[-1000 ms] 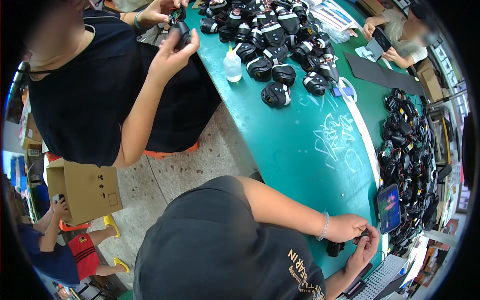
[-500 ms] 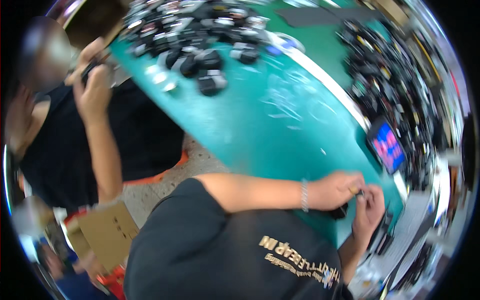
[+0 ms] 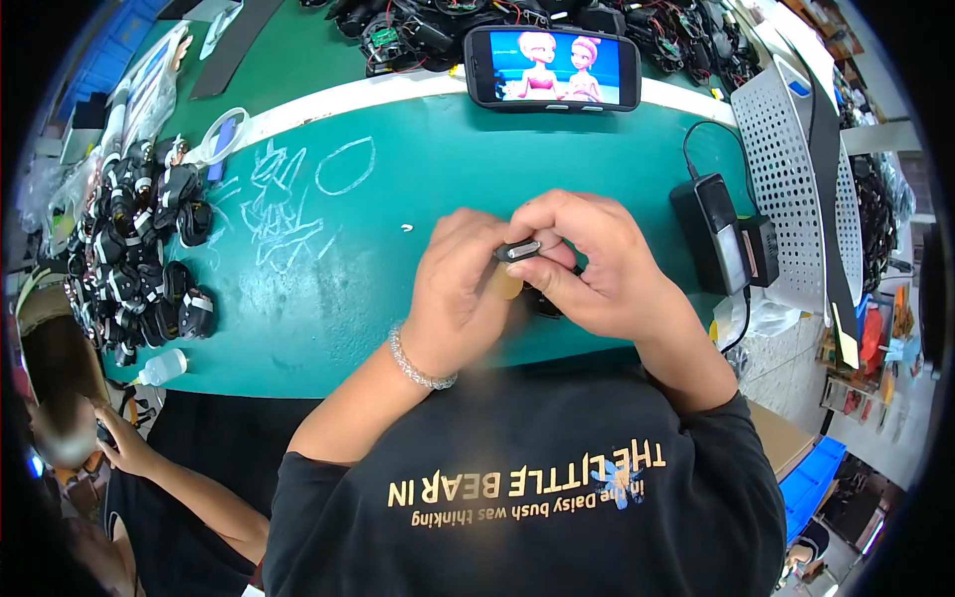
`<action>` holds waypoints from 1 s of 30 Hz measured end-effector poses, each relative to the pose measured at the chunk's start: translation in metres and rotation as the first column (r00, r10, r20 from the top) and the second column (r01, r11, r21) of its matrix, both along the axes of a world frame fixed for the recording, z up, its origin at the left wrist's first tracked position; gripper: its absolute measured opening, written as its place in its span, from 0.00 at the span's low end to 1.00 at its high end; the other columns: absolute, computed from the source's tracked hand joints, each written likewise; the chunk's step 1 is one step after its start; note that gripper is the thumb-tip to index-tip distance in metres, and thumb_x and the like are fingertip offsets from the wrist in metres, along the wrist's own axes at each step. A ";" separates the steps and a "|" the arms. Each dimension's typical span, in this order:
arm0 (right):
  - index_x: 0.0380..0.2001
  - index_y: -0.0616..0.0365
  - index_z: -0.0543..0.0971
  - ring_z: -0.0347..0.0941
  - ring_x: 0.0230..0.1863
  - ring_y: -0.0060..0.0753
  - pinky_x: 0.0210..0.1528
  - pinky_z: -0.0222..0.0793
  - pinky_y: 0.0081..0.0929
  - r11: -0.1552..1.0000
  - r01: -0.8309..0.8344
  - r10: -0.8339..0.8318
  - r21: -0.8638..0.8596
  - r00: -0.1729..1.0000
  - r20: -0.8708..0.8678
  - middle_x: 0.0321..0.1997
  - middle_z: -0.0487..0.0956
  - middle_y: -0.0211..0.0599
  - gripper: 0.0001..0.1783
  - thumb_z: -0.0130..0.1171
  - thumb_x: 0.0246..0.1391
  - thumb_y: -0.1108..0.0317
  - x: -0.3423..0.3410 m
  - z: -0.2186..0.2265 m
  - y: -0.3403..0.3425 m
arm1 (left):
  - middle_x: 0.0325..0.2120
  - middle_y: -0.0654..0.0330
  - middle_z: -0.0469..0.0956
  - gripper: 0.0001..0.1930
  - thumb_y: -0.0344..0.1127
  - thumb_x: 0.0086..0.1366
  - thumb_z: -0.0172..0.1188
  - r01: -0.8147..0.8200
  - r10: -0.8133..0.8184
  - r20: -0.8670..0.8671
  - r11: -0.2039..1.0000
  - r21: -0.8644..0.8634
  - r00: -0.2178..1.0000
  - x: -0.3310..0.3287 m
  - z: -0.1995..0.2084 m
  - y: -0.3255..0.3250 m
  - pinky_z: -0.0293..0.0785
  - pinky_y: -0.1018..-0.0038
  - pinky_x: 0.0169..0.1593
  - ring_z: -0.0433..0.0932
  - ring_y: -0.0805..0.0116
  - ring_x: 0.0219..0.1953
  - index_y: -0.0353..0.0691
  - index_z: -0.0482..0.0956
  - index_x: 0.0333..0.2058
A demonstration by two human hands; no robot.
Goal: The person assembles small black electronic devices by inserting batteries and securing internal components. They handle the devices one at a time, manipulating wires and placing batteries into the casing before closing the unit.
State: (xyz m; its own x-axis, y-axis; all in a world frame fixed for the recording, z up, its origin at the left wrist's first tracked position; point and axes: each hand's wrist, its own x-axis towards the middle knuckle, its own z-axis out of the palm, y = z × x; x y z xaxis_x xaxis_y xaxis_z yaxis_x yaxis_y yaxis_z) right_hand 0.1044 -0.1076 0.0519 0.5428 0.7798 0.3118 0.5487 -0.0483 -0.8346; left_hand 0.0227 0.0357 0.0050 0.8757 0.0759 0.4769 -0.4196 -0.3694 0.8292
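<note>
A small black part (image 3: 518, 252) with a silver strip on its upper face is held between my two hands, over the green table. My left hand (image 3: 453, 284), with a beaded bracelet at the wrist, pinches its left end. Thumb and forefinger of my right hand (image 3: 607, 264) close on its right end. Something yellowish shows at my left fingers. Below the hands, a dark item (image 3: 542, 304) lies partly covered, and its kind cannot be made out.
A phone (image 3: 553, 68) playing a cartoon stands beyond my hands. Right are a black power adapter (image 3: 711, 234) and a white perforated basket (image 3: 796, 189). Many black strapped devices (image 3: 139, 249) and a small bottle (image 3: 162, 367) lie left. A co-worker's hand (image 3: 124, 443) holds a dark item lower left.
The view has swung round to the right, so my hands and the phone now appear nearer its middle. Both hands stay together at the small black part, which now shows more plainly.
</note>
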 end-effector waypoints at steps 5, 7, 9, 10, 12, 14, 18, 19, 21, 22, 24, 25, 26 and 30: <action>0.32 0.59 0.71 0.61 0.16 0.31 0.20 0.56 0.27 1.000 -0.011 0.009 -0.020 0.997 -0.077 0.16 0.65 0.33 0.12 0.60 0.42 0.77 -0.001 0.004 -0.001 | 0.29 0.57 0.76 0.15 0.23 0.50 0.56 0.034 -0.047 -0.091 0.988 -0.149 0.995 -0.003 -0.002 -0.001 0.65 0.69 0.40 0.71 0.60 0.31 0.36 0.74 0.39; 0.31 0.59 0.71 0.62 0.16 0.31 0.20 0.57 0.26 1.000 -0.010 0.010 -0.008 0.999 -0.051 0.17 0.66 0.33 0.11 0.60 0.41 0.77 0.001 0.003 -0.002 | 0.29 0.57 0.76 0.15 0.23 0.50 0.55 0.045 -0.067 -0.090 0.974 -0.223 0.994 -0.003 -0.005 -0.004 0.65 0.69 0.40 0.71 0.60 0.31 0.36 0.74 0.40; 0.31 0.59 0.71 0.62 0.17 0.31 0.20 0.57 0.26 1.000 -0.019 0.019 0.001 1.000 -0.018 0.18 0.66 0.33 0.11 0.60 0.41 0.77 0.002 0.002 -0.003 | 0.29 0.58 0.76 0.16 0.23 0.51 0.55 0.068 -0.090 -0.085 0.970 -0.233 0.992 -0.002 -0.004 -0.004 0.65 0.69 0.39 0.71 0.61 0.31 0.37 0.74 0.41; 0.31 0.59 0.71 0.63 0.17 0.31 0.20 0.58 0.26 1.000 -0.027 0.027 0.004 1.000 0.004 0.18 0.67 0.34 0.11 0.60 0.41 0.77 0.003 0.003 -0.004 | 0.29 0.58 0.76 0.16 0.23 0.51 0.55 0.086 -0.104 -0.080 0.975 -0.207 0.991 -0.001 -0.003 -0.003 0.65 0.69 0.39 0.71 0.61 0.31 0.37 0.75 0.41; 0.30 0.60 0.72 0.62 0.18 0.29 0.21 0.58 0.24 0.999 -0.040 0.039 0.025 0.998 0.041 0.19 0.67 0.33 0.11 0.61 0.40 0.77 0.004 0.002 -0.006 | 0.30 0.58 0.76 0.16 0.24 0.51 0.56 0.133 -0.142 -0.049 0.979 -0.154 0.989 0.001 -0.001 0.000 0.66 0.69 0.39 0.71 0.61 0.32 0.37 0.74 0.41; 0.30 0.61 0.74 0.59 0.18 0.24 0.23 0.56 0.22 0.997 -0.047 0.043 0.056 0.996 0.073 0.20 0.67 0.31 0.11 0.62 0.40 0.78 0.005 0.000 -0.009 | 0.32 0.56 0.75 0.16 0.25 0.50 0.57 0.193 -0.194 0.002 0.976 -0.103 0.981 0.005 0.001 0.003 0.67 0.69 0.41 0.71 0.60 0.34 0.36 0.73 0.41; 0.32 0.61 0.74 0.61 0.22 0.22 0.26 0.57 0.19 0.996 0.001 0.009 0.090 0.994 -0.111 0.22 0.70 0.30 0.10 0.61 0.43 0.77 0.007 0.000 -0.019 | 0.35 0.53 0.72 0.22 0.30 0.49 0.61 0.028 -0.042 -0.173 0.996 -0.083 0.984 0.006 -0.004 -0.003 0.67 0.69 0.44 0.71 0.59 0.38 0.34 0.69 0.44; 0.32 0.61 0.74 0.62 0.23 0.21 0.27 0.58 0.19 0.995 0.024 -0.010 0.102 0.991 -0.132 0.23 0.70 0.29 0.09 0.60 0.44 0.77 0.009 0.000 -0.021 | 0.36 0.53 0.71 0.23 0.31 0.48 0.62 0.013 -0.033 -0.258 0.997 -0.080 0.966 0.006 -0.003 -0.004 0.67 0.69 0.45 0.71 0.59 0.38 0.34 0.68 0.45; 0.34 0.61 0.73 0.65 0.26 0.21 0.30 0.62 0.19 0.991 0.032 -0.010 0.133 0.986 -0.165 0.29 0.71 0.31 0.07 0.56 0.49 0.77 0.015 -0.002 -0.027 | 0.35 0.52 0.71 0.27 0.35 0.48 0.64 0.024 -0.033 -0.307 0.999 -0.031 0.951 0.010 -0.013 -0.003 0.68 0.69 0.45 0.71 0.60 0.40 0.34 0.66 0.47; 0.34 0.62 0.72 0.65 0.27 0.21 0.31 0.63 0.19 0.991 0.052 -0.028 0.125 0.981 -0.191 0.29 0.71 0.30 0.07 0.55 0.50 0.77 0.017 -0.005 -0.029 | 0.35 0.51 0.71 0.27 0.34 0.49 0.63 0.020 -0.034 -0.348 0.999 -0.042 0.937 0.009 -0.012 -0.002 0.68 0.69 0.45 0.72 0.59 0.40 0.34 0.65 0.48; 0.35 0.62 0.72 0.65 0.28 0.20 0.33 0.63 0.20 0.990 0.092 -0.064 0.106 0.968 -0.241 0.31 0.71 0.29 0.06 0.54 0.51 0.76 0.022 -0.010 -0.034 | 0.36 0.51 0.71 0.27 0.34 0.49 0.63 0.009 -0.036 -0.428 0.998 -0.064 0.903 0.008 -0.008 -0.003 0.69 0.69 0.45 0.72 0.59 0.40 0.34 0.65 0.49; 0.37 0.62 0.71 0.66 0.30 0.19 0.36 0.64 0.19 0.993 0.069 -0.027 0.100 0.930 -0.367 0.33 0.71 0.29 0.08 0.53 0.51 0.76 0.025 -0.010 -0.037 | 0.36 0.49 0.72 0.26 0.31 0.51 0.61 0.012 -0.041 -0.439 0.998 -0.068 0.897 0.008 -0.008 -0.002 0.69 0.70 0.45 0.73 0.59 0.40 0.34 0.65 0.49; 0.37 0.62 0.71 0.66 0.31 0.19 0.36 0.64 0.19 0.990 0.077 -0.020 0.117 0.905 -0.425 0.33 0.71 0.29 0.09 0.54 0.51 0.76 0.025 -0.012 -0.038 | 0.37 0.52 0.71 0.25 0.29 0.52 0.59 0.019 -0.053 -0.458 0.997 -0.080 0.887 0.007 -0.008 -0.002 0.68 0.72 0.45 0.71 0.63 0.40 0.34 0.63 0.50; 0.37 0.62 0.70 0.67 0.34 0.19 0.39 0.64 0.18 0.985 0.071 0.027 0.154 0.832 -0.555 0.35 0.71 0.30 0.10 0.54 0.50 0.76 0.031 -0.020 -0.039 | 0.39 0.59 0.68 0.23 0.23 0.57 0.53 0.024 -0.091 -0.456 0.988 -0.150 0.885 0.007 -0.009 -0.004 0.65 0.78 0.46 0.68 0.73 0.42 0.34 0.61 0.52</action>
State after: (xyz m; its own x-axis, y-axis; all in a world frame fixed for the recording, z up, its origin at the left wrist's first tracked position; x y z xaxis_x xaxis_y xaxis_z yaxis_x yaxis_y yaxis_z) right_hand 0.1349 -0.1462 0.0319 0.6785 0.7309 0.0740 -0.0069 0.1071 -0.9942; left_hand 0.0295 0.0320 -0.0043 0.9985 0.0536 0.0074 0.0049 -0.2260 0.9741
